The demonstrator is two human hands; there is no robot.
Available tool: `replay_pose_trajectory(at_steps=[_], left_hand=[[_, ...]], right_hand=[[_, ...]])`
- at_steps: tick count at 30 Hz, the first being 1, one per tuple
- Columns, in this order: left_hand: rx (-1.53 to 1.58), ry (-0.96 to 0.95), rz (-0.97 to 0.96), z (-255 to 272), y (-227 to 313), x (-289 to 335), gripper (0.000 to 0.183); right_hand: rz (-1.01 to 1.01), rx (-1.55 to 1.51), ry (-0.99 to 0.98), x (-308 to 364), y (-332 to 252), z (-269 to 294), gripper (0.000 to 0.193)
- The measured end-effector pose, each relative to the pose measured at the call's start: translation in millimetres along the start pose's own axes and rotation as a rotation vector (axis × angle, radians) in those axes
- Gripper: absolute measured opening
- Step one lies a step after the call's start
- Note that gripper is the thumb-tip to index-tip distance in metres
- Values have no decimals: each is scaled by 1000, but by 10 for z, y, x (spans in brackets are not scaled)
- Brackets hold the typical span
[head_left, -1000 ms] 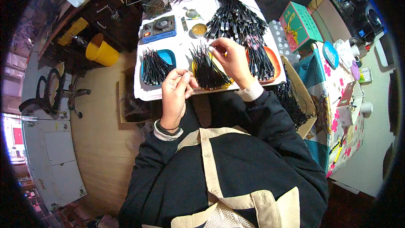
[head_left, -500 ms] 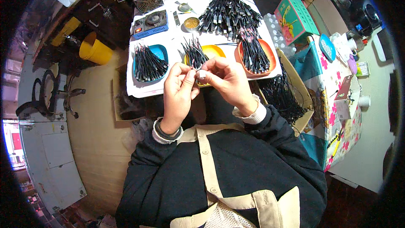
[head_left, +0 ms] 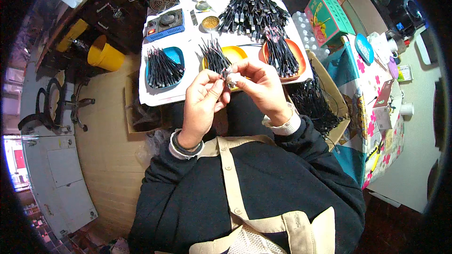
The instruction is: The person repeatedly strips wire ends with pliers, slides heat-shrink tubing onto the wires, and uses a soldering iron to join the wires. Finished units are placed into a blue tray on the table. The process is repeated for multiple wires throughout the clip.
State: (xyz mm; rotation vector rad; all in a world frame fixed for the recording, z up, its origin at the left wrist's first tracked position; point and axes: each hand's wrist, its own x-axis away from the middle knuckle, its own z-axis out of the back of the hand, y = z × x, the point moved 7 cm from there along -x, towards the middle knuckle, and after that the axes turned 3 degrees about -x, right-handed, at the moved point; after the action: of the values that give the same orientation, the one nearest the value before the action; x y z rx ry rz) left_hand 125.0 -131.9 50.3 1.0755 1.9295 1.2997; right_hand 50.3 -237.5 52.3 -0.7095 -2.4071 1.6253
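My left hand point(head_left: 201, 103) and my right hand point(head_left: 264, 89) meet over the table's near edge, fingertips pinched together. Between them is a thin dark cable point(head_left: 224, 74), its end mostly hidden by the fingers. Pale grey coverings wrap the thumb and finger ends of the right hand. Just beyond lies a yellow tray point(head_left: 237, 52) with a bundle of short black cables point(head_left: 213, 55). A blue tray point(head_left: 177, 55) to the left and an orange tray point(head_left: 297, 52) to the right hold similar black cable bundles, the right one with pinkish tips.
Farther back stand a small blue hot plate point(head_left: 165, 26), a round tin of amber material point(head_left: 210, 23) and a large heap of black cables with plugs point(head_left: 254, 11). At right are a cardboard box of cables point(head_left: 336, 99), a green carton point(head_left: 329, 16) and a flower-patterned cloth point(head_left: 369, 127).
Both hands stay together, with small finger shifts around the cable. My right fingertips have turned a little and moved slightly up. The whole view has shifted slightly.
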Motion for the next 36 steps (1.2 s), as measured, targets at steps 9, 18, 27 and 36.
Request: replay_pose_trajectory(at_steps=[9,18,27,36], left_hand=[[-73,23,-53,-54,-13,27,9],[362,-1,110,-49,-123,85,9],[302,-189,264,-71,-137,122,16],[287,-150,113,-70,-118,97,16]], right_hand=[[53,31,31,66,6,13,11],[-192,-613,43,135,357,-117,12],[-269,-365,-154,135,134,-97,19],[-228,-433,-111,145,158,-101,12]])
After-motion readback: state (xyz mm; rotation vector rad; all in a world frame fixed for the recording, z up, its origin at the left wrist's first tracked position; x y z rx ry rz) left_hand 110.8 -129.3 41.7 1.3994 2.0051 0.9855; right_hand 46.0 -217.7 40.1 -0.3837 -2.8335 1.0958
